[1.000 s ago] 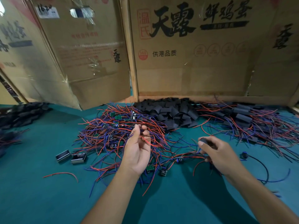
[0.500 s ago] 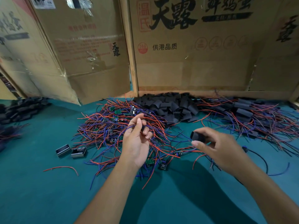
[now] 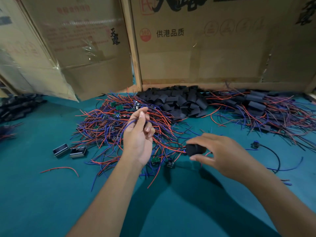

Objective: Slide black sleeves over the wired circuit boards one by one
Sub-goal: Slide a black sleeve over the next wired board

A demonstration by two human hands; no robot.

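The left hand [image 3: 138, 139] is raised palm-up over a tangled heap of red and blue wired green circuit boards [image 3: 119, 127], its fingers curled inward and its thumb and forefinger pinching a few thin blue and red wire strands [image 3: 131, 123] that trail down toward the heap; whether a board hangs on the end of those strands cannot be told, since the fingers hide it. The right hand [image 3: 220, 151] hovers low over the teal felt-covered tabletop [image 3: 42, 194], just to the right of the heap, with its thumb below and fingers above clamped on a short black tubular sleeve [image 3: 195, 149] whose open end faces left toward the other hand. The two hands are apart, with loose wires lying between them. Behind the heap, against the printed brown cardboard panels [image 3: 196, 57] that wall the back of the work area, lies a pile of loose flat black sleeves [image 3: 179, 100]. To its right spreads a mass of wired boards already covered in black sleeves [image 3: 256, 106]. Near the left of the heap two small dark rectangular open-ended housings [image 3: 69, 151] lie side by side on the cloth, and a single loose red wire [image 3: 61, 169] curves in front of them. A black looped cable with a small round end piece [image 3: 273, 154] rests to the right of the right hand.
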